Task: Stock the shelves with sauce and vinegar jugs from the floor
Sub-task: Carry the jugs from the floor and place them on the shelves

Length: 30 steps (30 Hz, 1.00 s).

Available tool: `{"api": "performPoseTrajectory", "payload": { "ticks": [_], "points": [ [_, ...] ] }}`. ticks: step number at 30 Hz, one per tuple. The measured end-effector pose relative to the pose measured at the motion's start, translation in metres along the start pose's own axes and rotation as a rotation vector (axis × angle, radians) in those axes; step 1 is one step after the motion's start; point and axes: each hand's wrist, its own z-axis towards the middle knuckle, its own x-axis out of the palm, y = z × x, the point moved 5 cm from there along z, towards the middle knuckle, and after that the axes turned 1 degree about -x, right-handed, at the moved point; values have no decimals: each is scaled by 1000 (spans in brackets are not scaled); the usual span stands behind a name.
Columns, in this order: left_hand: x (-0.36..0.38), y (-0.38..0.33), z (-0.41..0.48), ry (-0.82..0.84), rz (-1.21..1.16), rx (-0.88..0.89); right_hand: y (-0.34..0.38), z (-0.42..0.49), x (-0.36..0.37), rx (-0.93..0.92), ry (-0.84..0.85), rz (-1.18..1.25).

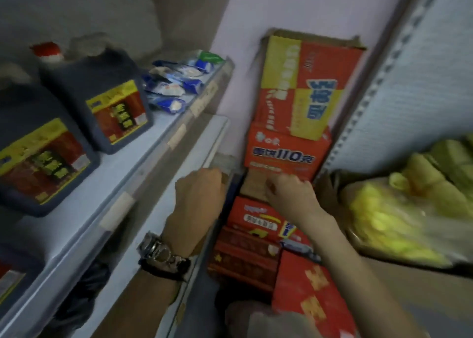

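Dark plastic jugs (pixel 102 99) stand on the shelf (pixel 163 127), up and left of both hands. Full, they are probably heavy and slick, best lifted by the handle. Left hand (pixel 198 197) is curled and right hand (pixel 289 194) meets a brown carton (pixel 256 184); I cannot tell whether either one is gripping.

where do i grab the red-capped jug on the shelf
At its top, beside the red cap, coming from the open front of the shelf. The jug stands upright, label outward, with a second jug on one side and packets on the other, so side access looks tight. Any handle is blurred.
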Motion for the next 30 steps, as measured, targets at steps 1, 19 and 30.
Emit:
{"api": "performPoseTrajectory", "payload": {
  "ticks": [1, 19, 30],
  "points": [
    [6, -11, -2, 15, -31, 48, -10, -12, 0, 38, 1, 2],
    [48, -207, -69, 169, 69, 527, -169, -176, -23, 565, 34, 72],
    [94, -372, -165, 299, 65, 701, -310, -341, -35, 815, 73, 111]
  ]
}}
